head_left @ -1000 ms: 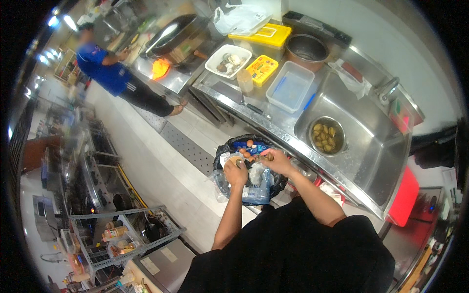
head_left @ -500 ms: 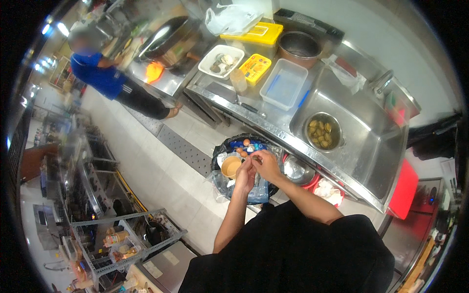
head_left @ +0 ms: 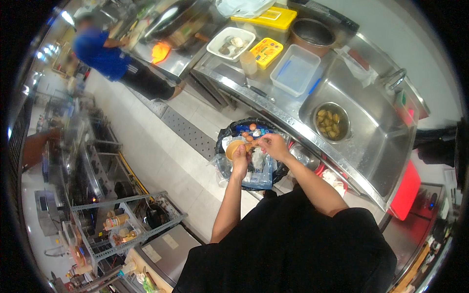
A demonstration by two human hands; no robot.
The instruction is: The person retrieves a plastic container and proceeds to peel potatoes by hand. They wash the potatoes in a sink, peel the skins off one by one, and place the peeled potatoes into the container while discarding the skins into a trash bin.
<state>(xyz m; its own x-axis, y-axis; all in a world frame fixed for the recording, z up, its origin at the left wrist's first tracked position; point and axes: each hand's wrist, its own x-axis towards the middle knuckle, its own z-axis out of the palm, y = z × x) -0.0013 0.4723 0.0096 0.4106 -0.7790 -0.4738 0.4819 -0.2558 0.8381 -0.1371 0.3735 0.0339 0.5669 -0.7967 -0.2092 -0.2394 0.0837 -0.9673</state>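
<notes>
My left hand (head_left: 240, 161) and my right hand (head_left: 274, 146) are close together above a bin lined with a black bag (head_left: 224, 131). The left has its fingers curled round something small that I cannot make out. Right of it, the right thumb and fingertips are pinched together; what they hold is too small to name. A tan round tub (head_left: 233, 148) lies in the bin, partly behind my left hand. Beyond my fingers are several brown, egg-like round pieces (head_left: 249, 138), along with blue and clear plastic wrapping (head_left: 259, 178).
At right, a steel sink (head_left: 376, 117) holds a metal bowl of greenish-brown pieces (head_left: 328, 124). A cleaver (head_left: 234, 75), clear tub (head_left: 295, 71), white tray (head_left: 230, 43) and brown pot (head_left: 312, 36) occupy the counter. A person in blue (head_left: 100, 53) stands far left.
My hands have drawn slightly apart, the right one away to the right from the left fingertips. The view has shifted, so the counter sits farther right.
</notes>
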